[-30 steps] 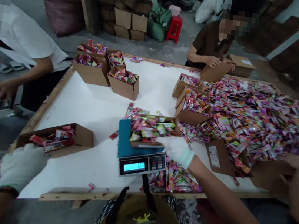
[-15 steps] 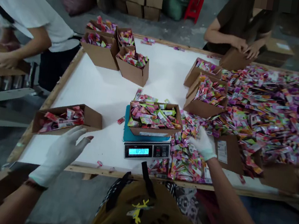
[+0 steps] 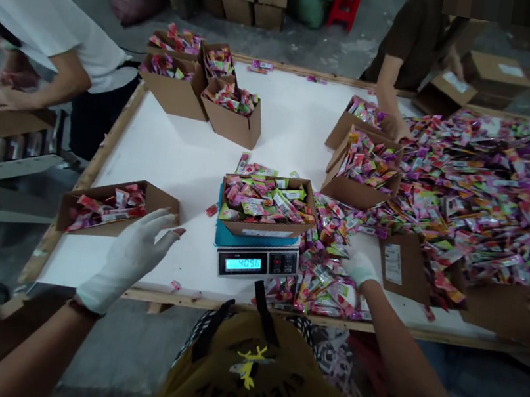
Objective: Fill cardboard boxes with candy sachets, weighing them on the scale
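On a digital scale (image 3: pixel 257 262) with a blue platform stands a cardboard box (image 3: pixel 267 231) full of colourful snack packets (image 3: pixel 269 200). My left hand (image 3: pixel 137 256), in a white glove, is held with its fingers apart and nothing in it, left of the scale. Just beyond it lies a tilted box (image 3: pixel 161 208) part filled with packets. My right hand (image 3: pixel 360 266), also gloved, is down at a pile of loose packets (image 3: pixel 324 287) to the right of the scale. Its fingertips are hard to make out against the packets. The scale's display is lit, its digits blurred.
Filled boxes (image 3: pixel 231 120) stand at the back left, with others (image 3: pixel 360 189) right of centre. A big heap of packets (image 3: pixel 495 193) covers the table's right side. An open box (image 3: pixel 404 266) lies near my right hand. Co-workers stand left, across and right.
My left hand has moved a little right and up. My right hand has shifted slightly down and left at the packets. The scale's digits have changed. The co-worker across now reaches to a box.
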`<state>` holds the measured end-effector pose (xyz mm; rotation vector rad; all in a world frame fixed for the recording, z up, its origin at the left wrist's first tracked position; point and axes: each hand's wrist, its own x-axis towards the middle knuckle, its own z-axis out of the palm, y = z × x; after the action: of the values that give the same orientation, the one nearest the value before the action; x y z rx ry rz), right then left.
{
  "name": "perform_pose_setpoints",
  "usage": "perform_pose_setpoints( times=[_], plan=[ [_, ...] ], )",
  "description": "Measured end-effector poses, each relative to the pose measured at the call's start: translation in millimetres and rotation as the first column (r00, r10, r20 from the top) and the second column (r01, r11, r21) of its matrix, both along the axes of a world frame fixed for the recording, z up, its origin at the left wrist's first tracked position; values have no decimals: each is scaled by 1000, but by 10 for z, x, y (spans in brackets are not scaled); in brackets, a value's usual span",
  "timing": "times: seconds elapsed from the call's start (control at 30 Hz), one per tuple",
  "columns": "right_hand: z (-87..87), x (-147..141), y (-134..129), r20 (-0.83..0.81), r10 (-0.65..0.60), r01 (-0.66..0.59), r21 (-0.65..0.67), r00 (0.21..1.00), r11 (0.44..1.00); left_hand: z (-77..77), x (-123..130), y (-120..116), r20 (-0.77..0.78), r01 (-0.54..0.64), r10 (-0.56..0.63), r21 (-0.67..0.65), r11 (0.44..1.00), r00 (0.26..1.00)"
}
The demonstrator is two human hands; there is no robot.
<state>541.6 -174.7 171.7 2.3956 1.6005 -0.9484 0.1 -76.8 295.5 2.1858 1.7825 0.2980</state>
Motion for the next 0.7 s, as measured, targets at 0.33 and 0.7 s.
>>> perform_pose_setpoints(
  times=[0.33, 0.7],
  plan=[
    [1073, 250, 364, 0, 233, -233, -45, 972, 971, 151, 305, 97, 90, 29, -30, 13, 999, 995],
    [1372, -1076, 1091, -81, 316, -180, 676, 945, 714, 396, 1185, 457, 123, 298, -309, 103, 949, 943]
  ],
)
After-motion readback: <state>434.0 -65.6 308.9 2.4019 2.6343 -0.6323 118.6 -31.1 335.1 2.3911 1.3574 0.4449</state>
